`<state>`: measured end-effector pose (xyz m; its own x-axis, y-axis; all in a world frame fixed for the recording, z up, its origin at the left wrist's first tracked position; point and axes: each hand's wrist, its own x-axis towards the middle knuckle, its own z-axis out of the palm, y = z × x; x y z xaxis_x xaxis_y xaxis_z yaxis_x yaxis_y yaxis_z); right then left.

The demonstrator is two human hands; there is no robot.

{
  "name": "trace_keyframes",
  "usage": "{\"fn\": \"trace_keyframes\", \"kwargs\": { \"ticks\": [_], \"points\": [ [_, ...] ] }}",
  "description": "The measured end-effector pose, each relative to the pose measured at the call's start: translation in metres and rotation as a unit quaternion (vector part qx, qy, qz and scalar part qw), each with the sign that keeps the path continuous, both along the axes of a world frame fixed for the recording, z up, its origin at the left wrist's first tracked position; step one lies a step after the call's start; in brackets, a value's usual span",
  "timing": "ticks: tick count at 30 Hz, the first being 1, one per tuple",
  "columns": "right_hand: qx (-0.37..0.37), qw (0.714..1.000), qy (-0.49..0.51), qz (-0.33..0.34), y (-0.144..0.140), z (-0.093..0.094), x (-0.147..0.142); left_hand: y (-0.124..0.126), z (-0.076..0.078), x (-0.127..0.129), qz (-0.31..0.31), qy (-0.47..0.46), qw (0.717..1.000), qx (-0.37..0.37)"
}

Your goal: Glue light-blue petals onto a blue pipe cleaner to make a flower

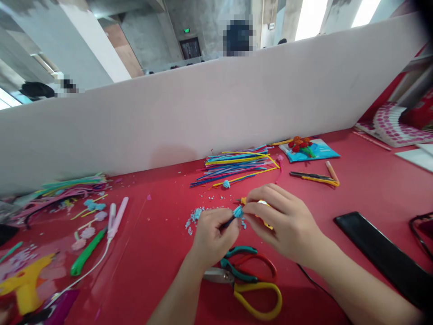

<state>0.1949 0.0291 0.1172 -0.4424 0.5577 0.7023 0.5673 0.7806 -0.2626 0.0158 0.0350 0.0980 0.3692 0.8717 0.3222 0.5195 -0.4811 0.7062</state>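
At the centre of the frame, a little below the middle, my left hand (214, 235) and my right hand (282, 225) meet over the red table (355, 189). Between them sits a small light-blue fuzzy tuft (238, 211) on a thin dark stem, and my left fingers are pinched narrow around that stem while my right thumb and forefinger close on the tuft from the other side. Something yellow (267, 224) shows under my right palm, too hidden for me to say what it is. Just left of the tuft, light-blue crumbs (193, 218) lie scattered on the table. Below my hands, towards the bottom of the frame, lie teal-handled pliers (237, 257), a red-handled tool (262, 264) and yellow-handled scissors (257, 300), overlapping one another. Above my hands, near the white partition (203, 113), is a loose bundle of coloured pipe cleaners (237, 164). At lower left lie a green-handled knife (86, 253), a pink-white wand on a cord (117, 219) and a yellow glue gun (25, 286). At right a long black flat case (382, 257) lies on the table.
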Motion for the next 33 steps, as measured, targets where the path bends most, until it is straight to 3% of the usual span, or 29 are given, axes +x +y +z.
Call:
{"fn": "trace_keyframes", "kwargs": {
  "ticks": [13, 33],
  "points": [
    [-0.052, 0.998, 0.014, 0.026, 0.0013, 0.0004, 0.0, 0.002, -0.0013, 0.0001, -0.012, -0.013, 1.0, -0.003],
    [-0.068, 0.997, 0.022, 0.019, -0.0003, -0.0014, -0.0004, 0.002, -0.0007, 0.001, -0.012, -0.035, 0.999, -0.026]
  ]
}}
